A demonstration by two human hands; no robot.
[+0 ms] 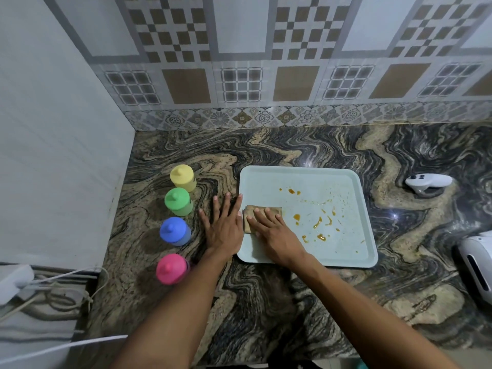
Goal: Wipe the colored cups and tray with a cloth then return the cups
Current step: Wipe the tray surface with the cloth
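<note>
Both bare forearms reach in from the bottom edge over the swirly dark-and-tan stone counter (pixel 306 302), which fills most of the view and runs back to a patterned tile wall (pixel 266 62). Pale green tray (pixel 306 177) lies flat on the counter at centre, rounded corners, orange-brown sticky smears (pixel 320 222) scattered across its right and lower middle. Left hand (pixel 223 227) lies palm down on the counter just beside the tray's left edge, fingers straight and spread, the one nearest the tray touching or overlapping the rim. Right hand (pixel 274 233) is palm down inside the tray at its left side, fingers straight and close together, pressing flat on a folded brown cloth (pixel 275 209); nothing pinched. Cloth sits against the tray's left rim, well short of most of the smears. Four cups stand upside down in a row on the counter left of the tray, apart from it: yellow cup (pixel 183 177) farthest back, then green cup (pixel 177 201), blue cup (pixel 174 230), pink cup (pixel 171 268) nearest. White controller (pixel 427 182) rests on the counter right of the tray, a white headset (pixel 476 265) at the right edge, white cables (pixel 53 288) and a plug at lower left.
</note>
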